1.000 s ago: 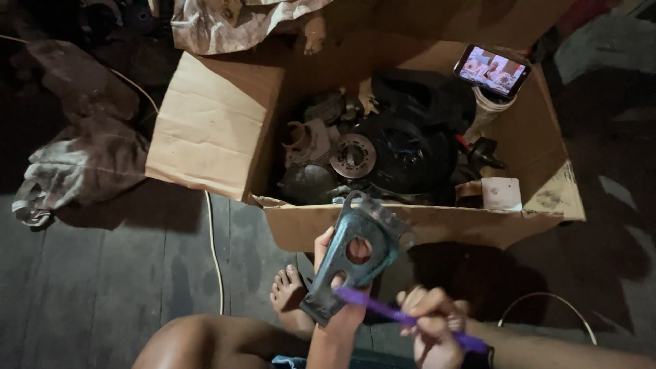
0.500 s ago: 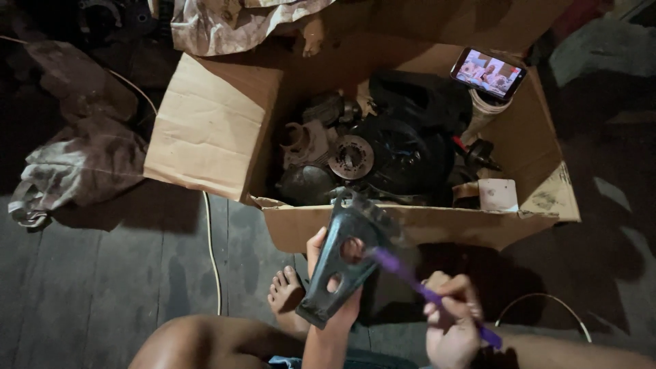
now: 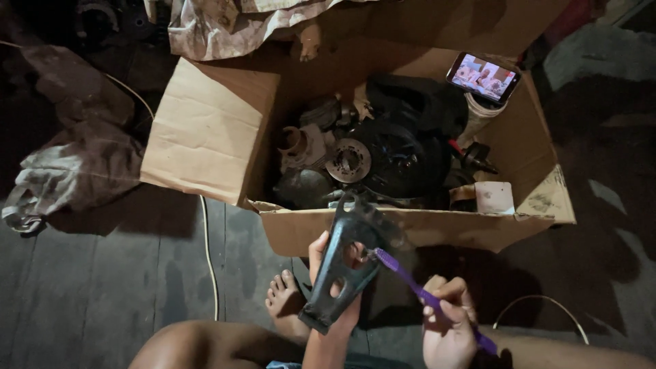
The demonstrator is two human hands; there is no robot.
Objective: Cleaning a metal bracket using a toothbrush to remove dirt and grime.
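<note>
At nine o'clock a crumpled grey cloth [image 3: 82,171] lies on the dark plank floor [image 3: 102,287], beside the open brown cardboard box [image 3: 212,130] filled with greasy metal engine parts [image 3: 383,160]. At six o'clock the left hand [image 3: 328,273] has its grip clamped around a dark triangular metal bracket [image 3: 345,263], held upright before the box. The right hand [image 3: 447,324], at five o'clock, grips closed on a purple plastic toothbrush [image 3: 424,294] whose head touches the bracket. At one o'clock a lit phone [image 3: 484,76] leans inside the box.

Makeshift home repair spot: bare plank floor [image 3: 102,294], cardboard box [image 3: 212,130] of greasy engine parts [image 3: 383,157].
</note>
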